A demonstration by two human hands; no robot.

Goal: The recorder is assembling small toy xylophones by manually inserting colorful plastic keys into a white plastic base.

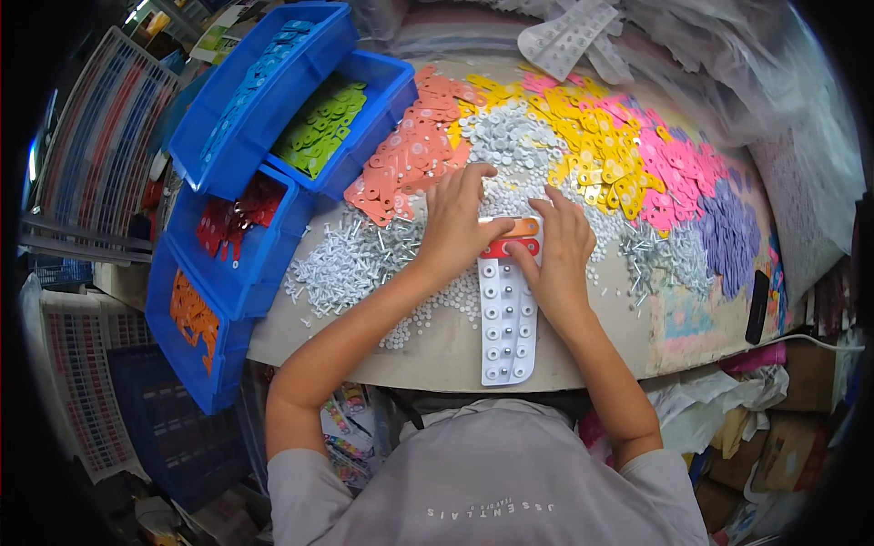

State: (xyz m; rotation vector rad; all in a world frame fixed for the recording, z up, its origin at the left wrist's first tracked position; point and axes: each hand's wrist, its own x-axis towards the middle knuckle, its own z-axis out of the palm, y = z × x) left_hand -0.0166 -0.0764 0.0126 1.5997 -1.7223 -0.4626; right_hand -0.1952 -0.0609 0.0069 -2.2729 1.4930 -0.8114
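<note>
A white jig tray lies lengthwise before me, with rows of white rings and metal pegs. Across its far end sit an orange strip and, just nearer, a red strip. My left hand is open over the tray's far left corner, thumb on the orange strip, fingers bent toward the small white caps. On the right side, my right hand is open too, its thumb at the red strip and its fingers spread past the tray's edge. Nothing shows gripped in either hand.
Blue bins at left hold blue, green, red and orange strips. Loose coral, yellow, pink and purple strips cover the far table. White rivets and silver screws flank my hands. A black phone-like object lies at right.
</note>
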